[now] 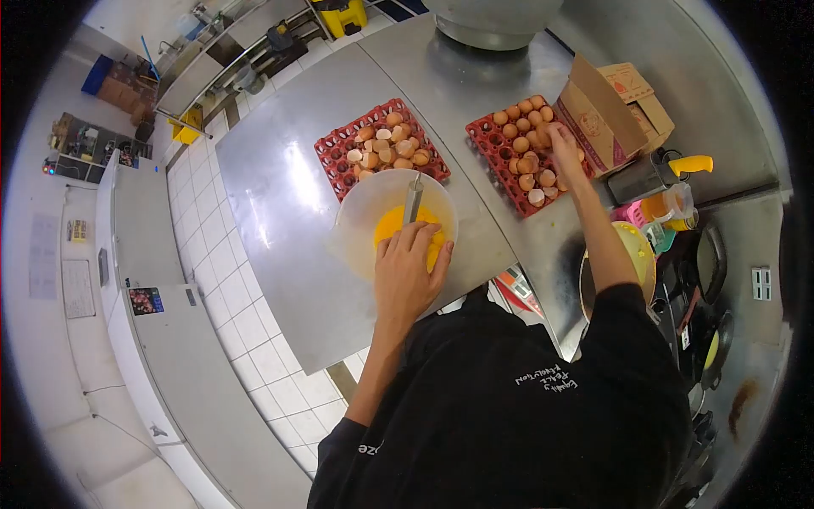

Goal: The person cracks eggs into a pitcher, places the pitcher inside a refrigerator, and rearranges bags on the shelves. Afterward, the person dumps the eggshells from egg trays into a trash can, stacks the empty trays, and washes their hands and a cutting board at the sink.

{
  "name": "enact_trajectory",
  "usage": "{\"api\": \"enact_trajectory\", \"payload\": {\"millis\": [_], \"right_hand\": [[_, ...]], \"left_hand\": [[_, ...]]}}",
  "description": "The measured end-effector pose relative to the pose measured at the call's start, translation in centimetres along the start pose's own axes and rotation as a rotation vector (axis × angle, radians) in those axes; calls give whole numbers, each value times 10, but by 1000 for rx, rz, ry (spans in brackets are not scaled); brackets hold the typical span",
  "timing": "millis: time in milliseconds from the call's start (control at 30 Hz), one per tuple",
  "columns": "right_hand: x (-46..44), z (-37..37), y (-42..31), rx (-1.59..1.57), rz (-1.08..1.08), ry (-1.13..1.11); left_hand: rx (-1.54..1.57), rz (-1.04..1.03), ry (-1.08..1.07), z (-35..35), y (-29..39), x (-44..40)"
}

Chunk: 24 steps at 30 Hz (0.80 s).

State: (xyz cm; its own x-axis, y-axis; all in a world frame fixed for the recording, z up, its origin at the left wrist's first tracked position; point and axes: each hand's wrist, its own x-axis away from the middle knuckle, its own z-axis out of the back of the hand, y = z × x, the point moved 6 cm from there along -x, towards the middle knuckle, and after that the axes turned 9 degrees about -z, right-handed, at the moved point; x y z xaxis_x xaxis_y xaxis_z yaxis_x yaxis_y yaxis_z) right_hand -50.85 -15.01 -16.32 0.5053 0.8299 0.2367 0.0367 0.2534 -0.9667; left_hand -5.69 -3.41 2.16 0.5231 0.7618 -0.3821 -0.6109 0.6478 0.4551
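Observation:
A translucent white bowl (352, 222) holds yellow beaten egg (388, 224). Over its near side lies my left hand (405, 270), fingers apart, beside the metal handle of a utensil (413, 200) whose lower end is hidden. At the right, my right hand (566, 154) reaches over a red egg tray (483, 129), its fingertips closed about a brown egg (543, 133). Whole eggs (510, 131) fill the far part of that tray, and broken shells (536, 197) lie at its near end. Another red tray (332, 146) behind the bowl carries a heap of eggshells (386, 155).
An open cardboard box (598, 110) stands right of the egg tray. Nearby are a container with a yellow-handled tool (691, 165), plastic tubs (677, 202) and a pot (585, 276). A large metal vessel (492, 25) sits at the back. Pans (710, 254) line the right.

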Motion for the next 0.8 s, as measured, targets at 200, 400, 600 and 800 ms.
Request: {"api": "enact_trajectory", "payload": {"millis": [200,400,600,800], "right_hand": [[223,-139,-151,311,503,-496],[277,-178,-144,573,834,-504],[285,-191,-162,403,631,-626],[270,-217,-145,258,-6,-1041]], "left_hand": [[40,13,18,3,0,0],[150,66,54,5,-6,1],[358,119,251,20,-8,-5],[383,-73,315,33,-19,6]]}}
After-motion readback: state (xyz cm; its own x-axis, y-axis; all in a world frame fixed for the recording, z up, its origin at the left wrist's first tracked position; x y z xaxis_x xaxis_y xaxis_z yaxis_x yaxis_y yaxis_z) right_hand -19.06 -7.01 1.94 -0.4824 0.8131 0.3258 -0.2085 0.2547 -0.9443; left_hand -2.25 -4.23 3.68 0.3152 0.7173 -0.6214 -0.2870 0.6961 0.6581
